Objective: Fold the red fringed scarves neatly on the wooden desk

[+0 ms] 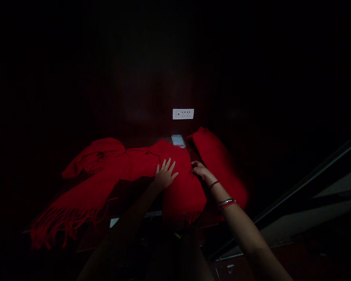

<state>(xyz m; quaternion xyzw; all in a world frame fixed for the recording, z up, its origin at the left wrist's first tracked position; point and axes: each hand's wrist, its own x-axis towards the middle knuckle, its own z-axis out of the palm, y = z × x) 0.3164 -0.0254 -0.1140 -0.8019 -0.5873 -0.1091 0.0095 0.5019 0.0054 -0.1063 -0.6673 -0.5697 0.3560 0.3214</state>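
Here in very dim light, a red fringed cloth (pixel 183 191) lies on a dark surface (pixel 192 152), its middle panel running from near the back edge down to the near edge, where a fringe hangs in shadow. The left hand (pixel 164 177) is right on it, palm down, fingers spread wide, with a ring (pixel 166 167) on one finger. And the right hand (pixel 200 170) is at that panel's right border, fingers curled in a narrow shape; whether they pinch the fabric, I cannot tell. A dark band (pixel 214 184) and bracelets (pixel 226 203) circle that wrist and forearm. Over toward the surface's left end, red fabric trails away, a bunched heap (pixel 105 146) at the back and long fringe strands (pixel 67 218) spilling toward the near left corner; whether it is all one piece with the middle panel, I cannot make out. Toward the right end, a folded red cloth (pixel 219 164) slants from the back edge down to the near side, partly behind the right forearm. At the back edge, just behind the middle panel, sits a pale blue item (pixel 178 141), blurred into blocks, and above it a white socket plate (pixel 183 114) shows on the dark wall.
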